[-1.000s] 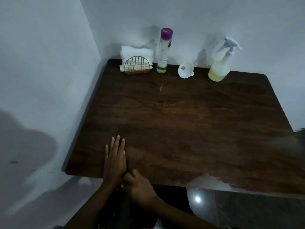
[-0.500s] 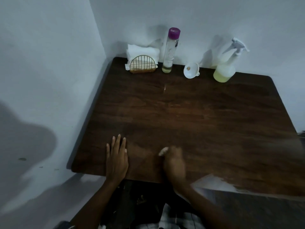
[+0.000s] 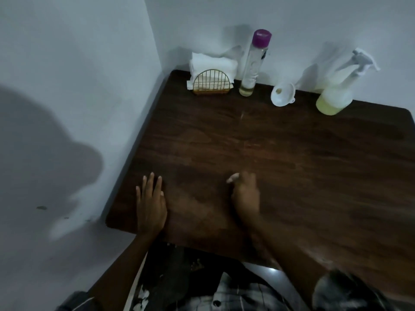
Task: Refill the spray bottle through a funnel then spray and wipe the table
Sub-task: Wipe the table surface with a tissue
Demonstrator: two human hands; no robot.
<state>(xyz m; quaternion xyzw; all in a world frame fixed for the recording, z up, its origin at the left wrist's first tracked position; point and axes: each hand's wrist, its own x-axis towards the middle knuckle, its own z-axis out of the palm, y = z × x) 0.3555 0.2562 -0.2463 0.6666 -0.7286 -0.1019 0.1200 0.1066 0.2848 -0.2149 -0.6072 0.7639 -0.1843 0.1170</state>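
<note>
A plain room in a home, most likely an eating corner. A dark wooden table (image 3: 280, 158) is pushed into the angle of two bare, white-painted walls (image 3: 78, 63), the left one scuffed and marked. At 11 o'clock on the table a small gold wire holder (image 3: 212, 83) keeps folded napkins (image 3: 211, 63), as on a dining table. Household things stand along the far edge: a purple-capped bottle (image 3: 252, 63) at 12, a funnel (image 3: 281, 95) and a spray bottle (image 3: 334, 97) toward 1. Glossy floor (image 3: 269, 271) shows at 6.
</note>
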